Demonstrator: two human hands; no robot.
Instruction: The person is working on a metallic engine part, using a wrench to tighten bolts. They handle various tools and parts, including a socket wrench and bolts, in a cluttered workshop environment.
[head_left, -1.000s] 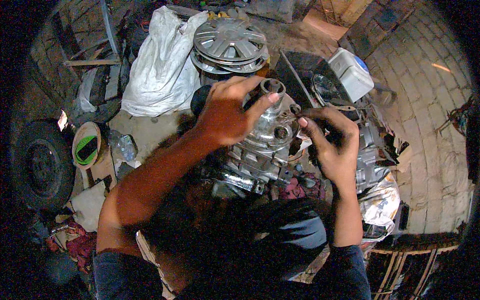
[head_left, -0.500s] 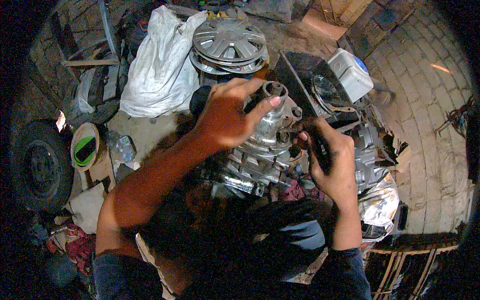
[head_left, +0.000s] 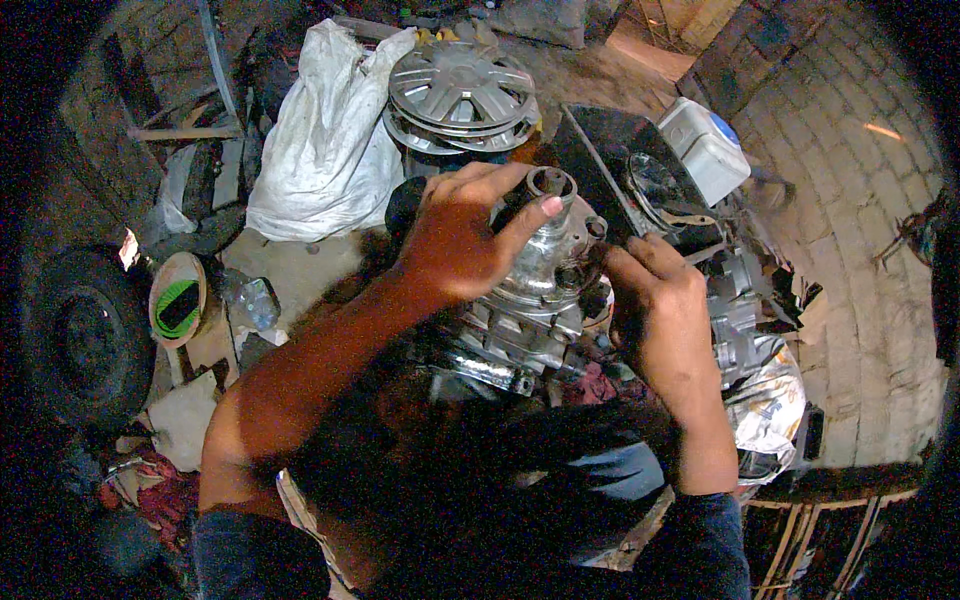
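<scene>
A silvery metal gearbox housing [head_left: 541, 262] stands in front of me, its round hollow neck [head_left: 550, 183] pointing up. My left hand [head_left: 462, 240] is closed round the neck from the left, with the thumb lying across its near side. At the housing's right side, beside a bolted flange [head_left: 594, 228], my right hand [head_left: 660, 300] is curled with its fingers drawn together. Its fingertips are in shadow against the metal, and whatever they pinch is hidden. Below the neck the housing widens into a ribbed, greasy body [head_left: 515, 335].
Stacked wheel covers [head_left: 465, 85] and a white sack [head_left: 325, 140] lie beyond. A black bin [head_left: 625, 165] and a white plastic container [head_left: 704, 150] stand at the far right. More metal parts [head_left: 735, 320] sit right. A tyre [head_left: 85, 340] and a round green-lined container [head_left: 178, 303] are left.
My right hand has turned at the wrist, and its thumb has gone from sight behind the fingers. My left hand keeps its hold on the neck. The whole view has shifted slightly.
</scene>
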